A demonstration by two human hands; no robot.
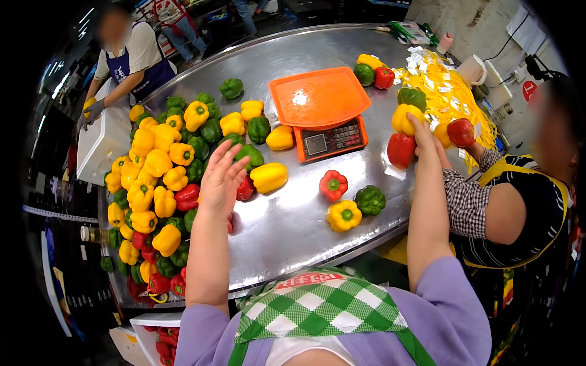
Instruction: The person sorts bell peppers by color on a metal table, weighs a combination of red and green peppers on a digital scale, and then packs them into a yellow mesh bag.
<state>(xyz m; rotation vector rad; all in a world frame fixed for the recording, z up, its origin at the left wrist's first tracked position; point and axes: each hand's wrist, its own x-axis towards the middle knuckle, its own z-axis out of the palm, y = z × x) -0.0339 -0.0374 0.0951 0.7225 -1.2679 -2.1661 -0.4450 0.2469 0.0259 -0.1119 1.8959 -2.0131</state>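
My left hand is raised over the metal table with fingers apart and nothing in it. Behind it lie a yellow bell pepper and a green one. Reaching far to the right, my right hand has its fingers against a yellow bell pepper, seemingly gripping it; its palm side is hidden. That pepper is in a row between a green bell pepper and a red one. Nearer me sit a red, a green and a yellow bell pepper.
An orange weighing scale stands mid-table. Piled yellow peppers and others cover the left side. Yellow tagged strips are heaped at the right. A co-worker there holds peppers; another stands by a white foam box.
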